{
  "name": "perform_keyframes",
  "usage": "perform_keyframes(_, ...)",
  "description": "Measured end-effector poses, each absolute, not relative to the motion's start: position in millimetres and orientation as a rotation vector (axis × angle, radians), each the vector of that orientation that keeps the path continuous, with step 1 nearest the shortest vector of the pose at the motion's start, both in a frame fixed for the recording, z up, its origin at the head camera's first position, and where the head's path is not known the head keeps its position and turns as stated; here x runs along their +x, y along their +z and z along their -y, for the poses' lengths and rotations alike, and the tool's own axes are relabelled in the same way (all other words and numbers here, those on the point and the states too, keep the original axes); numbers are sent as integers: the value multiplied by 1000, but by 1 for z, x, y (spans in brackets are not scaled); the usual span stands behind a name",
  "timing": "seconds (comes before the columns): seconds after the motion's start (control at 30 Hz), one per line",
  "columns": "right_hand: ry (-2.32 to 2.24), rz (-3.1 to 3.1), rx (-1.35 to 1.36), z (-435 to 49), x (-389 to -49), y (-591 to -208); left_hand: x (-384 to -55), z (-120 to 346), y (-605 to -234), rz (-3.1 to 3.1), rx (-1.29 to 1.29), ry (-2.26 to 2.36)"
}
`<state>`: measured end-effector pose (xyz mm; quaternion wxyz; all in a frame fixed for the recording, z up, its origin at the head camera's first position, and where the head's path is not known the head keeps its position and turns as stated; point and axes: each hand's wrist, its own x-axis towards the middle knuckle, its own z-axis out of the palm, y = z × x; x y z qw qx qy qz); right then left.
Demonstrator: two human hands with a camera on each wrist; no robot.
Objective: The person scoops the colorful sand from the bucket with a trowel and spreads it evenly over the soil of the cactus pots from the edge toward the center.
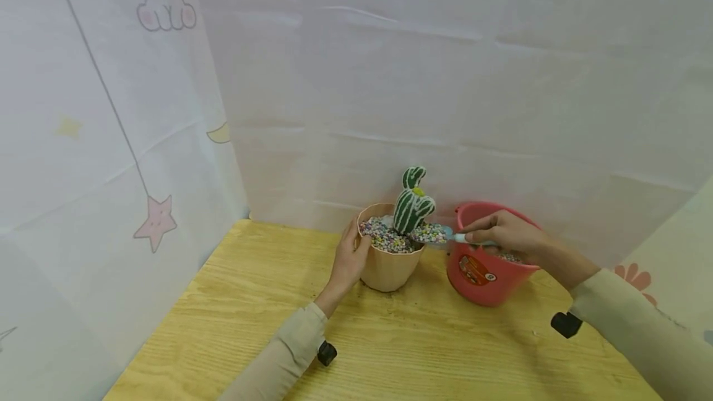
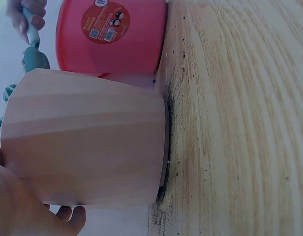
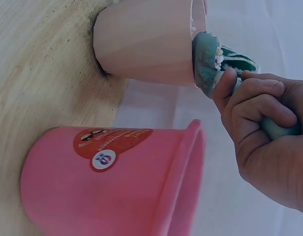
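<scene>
A pale pink flowerpot stands upright, with small multicoloured pebbles inside. From them rises a green-and-white cactus, which looks knitted. My left hand holds the pot by its left side near the rim; in the left wrist view the fingers curve round the pot wall. With my right hand I grip the handle of a blue-green trowel. Its blade, heaped with pebbles, is over the pot's right rim beside the cactus. The fingers are wrapped round the handle in the right wrist view.
A red-pink bucket with a round label stands just right of the pot, pebbles showing inside; my right forearm passes over its rim. Dark crumbs lie on the wooden table around the pot's base. A pale printed sheet hangs close behind.
</scene>
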<state>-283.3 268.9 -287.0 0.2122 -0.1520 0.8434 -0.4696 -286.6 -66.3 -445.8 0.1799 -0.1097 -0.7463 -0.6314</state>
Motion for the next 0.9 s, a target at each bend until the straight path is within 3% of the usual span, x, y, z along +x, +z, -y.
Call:
perform_keyframes(0.23, -1324, -2302, -316, -260, -285, -279, -289, 66, -447, 2088, -349, -1762)
perform_keyframes(0.9, -1155, -2293, -342, -238, -284, -259, -287, 66, -448, 2082, -354, -1792)
